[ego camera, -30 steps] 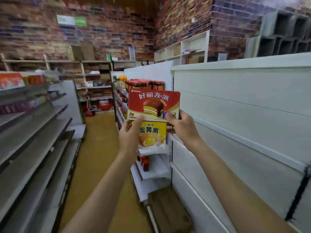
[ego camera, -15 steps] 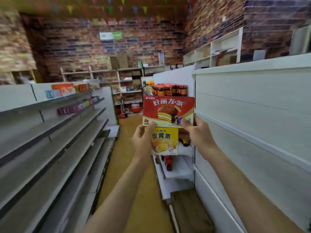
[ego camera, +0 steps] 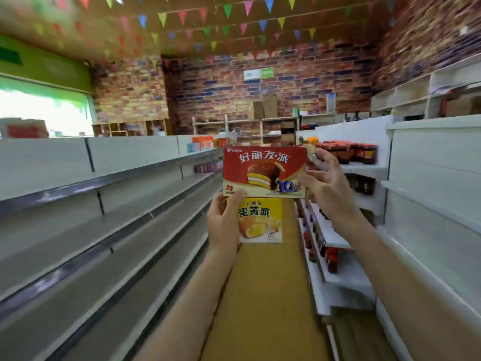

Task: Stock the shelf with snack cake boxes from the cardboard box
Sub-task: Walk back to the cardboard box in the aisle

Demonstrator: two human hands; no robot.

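I hold two snack cake boxes upright at chest height in the aisle. The red box (ego camera: 263,170) sits above and partly in front of the yellow box (ego camera: 263,220). My left hand (ego camera: 223,222) grips the yellow box's left side, thumb pressed on the red box's lower left corner. My right hand (ego camera: 328,188) is at the red box's right edge with fingers spread; its thumb touches the lower right corner. Long grey shelves (ego camera: 104,230) run along the left. The cardboard box is out of view.
White shelves (ego camera: 346,272) on the right carry rows of red-lidded jars (ego camera: 348,152). A tall white shelf end (ego camera: 437,178) stands at far right. The yellow floor aisle (ego camera: 260,295) runs ahead to wooden racks at the brick back wall.
My view has swung left, from the white shelf end to the grey shelves. My right hand's fingers have spread from a pinch on the red box. Both boxes stay in front of me.
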